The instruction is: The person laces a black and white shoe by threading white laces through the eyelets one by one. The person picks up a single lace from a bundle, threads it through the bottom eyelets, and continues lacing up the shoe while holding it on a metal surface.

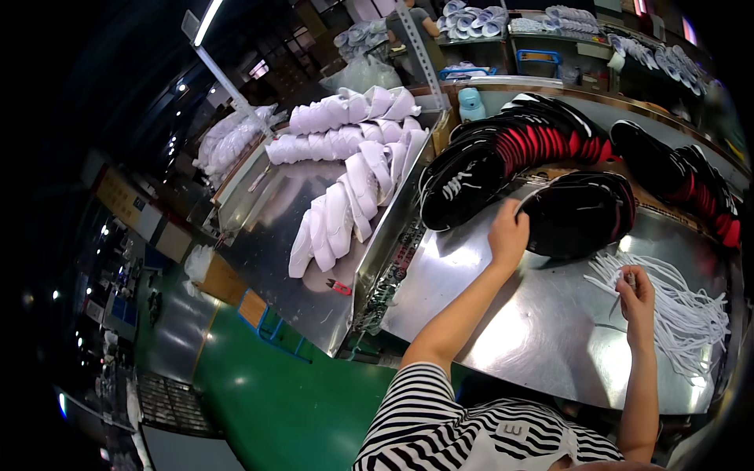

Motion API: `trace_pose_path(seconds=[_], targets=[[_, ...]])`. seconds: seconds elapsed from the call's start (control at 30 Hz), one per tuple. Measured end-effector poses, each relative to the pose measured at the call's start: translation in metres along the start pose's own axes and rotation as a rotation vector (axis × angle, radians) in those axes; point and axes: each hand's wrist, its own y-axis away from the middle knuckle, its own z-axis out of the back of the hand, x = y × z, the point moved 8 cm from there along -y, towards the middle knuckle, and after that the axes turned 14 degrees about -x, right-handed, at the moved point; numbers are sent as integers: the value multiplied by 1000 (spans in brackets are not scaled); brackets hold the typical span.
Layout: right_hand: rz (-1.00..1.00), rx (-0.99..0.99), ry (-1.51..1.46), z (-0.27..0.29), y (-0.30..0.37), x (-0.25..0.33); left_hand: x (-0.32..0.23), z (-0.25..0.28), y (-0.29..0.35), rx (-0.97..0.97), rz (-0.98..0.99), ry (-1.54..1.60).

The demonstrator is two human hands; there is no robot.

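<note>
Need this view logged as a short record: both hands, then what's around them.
Left hand: fingers at the left edge of a black shoe; grip unclear
Right hand: at the white laces; anything pinched is too small to tell
Beyond the hands: overlapping black-and-red shoes, light blue bottle behind
Left metal table: overlapping white shoe parts, small red tool
</note>
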Motion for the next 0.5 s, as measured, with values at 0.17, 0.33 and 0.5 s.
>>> trace_pose_path(seconds=[0.17,0.33,0.5], targets=[[41,-200,44,90,-8,14,-189,69,88,206,-655,113],[79,-64,-236,78,27,105,-129,16,270,814,-964,7],[548,183,-787,172,128,200,-160,-3,234,997,-744,248]])
